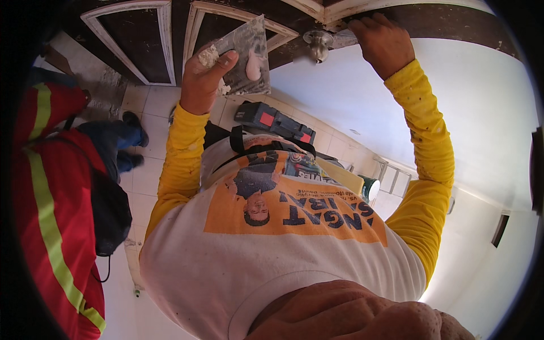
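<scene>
My left hand (pixel 203 85) grips a flat metal plate (pixel 241 42) by its edge, thumb on top. A lump of pale pink putty (pixel 253 67) lies on the plate, and whitish putty is stuck to the fingers. Up against the dark brown door (pixel 447 22), my right hand (pixel 385 46) is closed, its fingers curled at the door's edge. A greyish flat shape shows beside those fingers, but what they hold is too unclear to name. Just left of this hand is a round metal doorknob (pixel 318 45).
At left stands a person in red workwear (pixel 62 187) with yellow-green bands and a dark bag (pixel 112 209). A black and red toolbox (pixel 272 122) rests on the tiled floor (pixel 161 102). Farther off are a ladder (pixel 392 177) and a bucket (pixel 370 188). Pale trim frames the door panels.
</scene>
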A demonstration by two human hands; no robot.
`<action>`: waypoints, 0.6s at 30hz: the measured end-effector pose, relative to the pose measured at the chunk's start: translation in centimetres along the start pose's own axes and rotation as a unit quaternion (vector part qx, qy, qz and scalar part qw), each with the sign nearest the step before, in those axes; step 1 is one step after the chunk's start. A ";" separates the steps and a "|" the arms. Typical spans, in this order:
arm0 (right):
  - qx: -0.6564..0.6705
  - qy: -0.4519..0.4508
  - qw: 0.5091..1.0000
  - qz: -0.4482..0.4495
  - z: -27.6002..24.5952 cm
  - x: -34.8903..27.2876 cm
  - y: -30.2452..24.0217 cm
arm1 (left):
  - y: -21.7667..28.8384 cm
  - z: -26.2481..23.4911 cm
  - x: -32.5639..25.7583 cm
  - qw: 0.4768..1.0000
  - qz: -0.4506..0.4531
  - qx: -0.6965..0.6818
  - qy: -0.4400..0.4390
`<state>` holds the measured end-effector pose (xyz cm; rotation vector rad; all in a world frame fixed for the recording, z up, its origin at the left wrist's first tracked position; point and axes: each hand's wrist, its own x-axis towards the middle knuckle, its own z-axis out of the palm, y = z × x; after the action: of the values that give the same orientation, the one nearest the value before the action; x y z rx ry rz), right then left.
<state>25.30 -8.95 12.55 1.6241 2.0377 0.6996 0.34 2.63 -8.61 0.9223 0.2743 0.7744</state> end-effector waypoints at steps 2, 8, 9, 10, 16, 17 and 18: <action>0.003 0.006 1.000 -0.009 0.0 0.2 0.2 | 0.1 -0.1 0.0 1.000 0.000 0.019 -0.004; 0.022 0.043 0.999 -0.019 0.1 0.8 0.2 | 0.1 0.1 0.3 0.999 0.002 0.043 -0.005; 0.023 0.042 0.999 -0.012 0.1 0.7 0.1 | 0.1 0.2 0.4 0.999 0.003 0.048 -0.004; 0.024 0.042 0.999 -0.005 0.2 0.6 -0.1 | 0.2 0.2 0.4 0.999 0.008 0.050 -0.006; 0.020 0.051 0.992 0.110 -1.0 -3.5 -2.5 | 0.0 0.0 0.5 0.999 -0.001 0.047 -0.008; 0.057 0.068 0.986 0.139 -1.6 -5.1 -2.9 | 0.2 0.2 0.4 0.999 -0.016 0.040 -0.011; 0.097 0.089 0.978 0.163 -2.2 -6.4 -3.1 | 0.6 0.3 0.3 0.999 -0.029 0.035 -0.009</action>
<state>23.01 -16.04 12.46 2.1076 2.0348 0.8028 0.47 2.87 -7.95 0.9831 0.3135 0.7073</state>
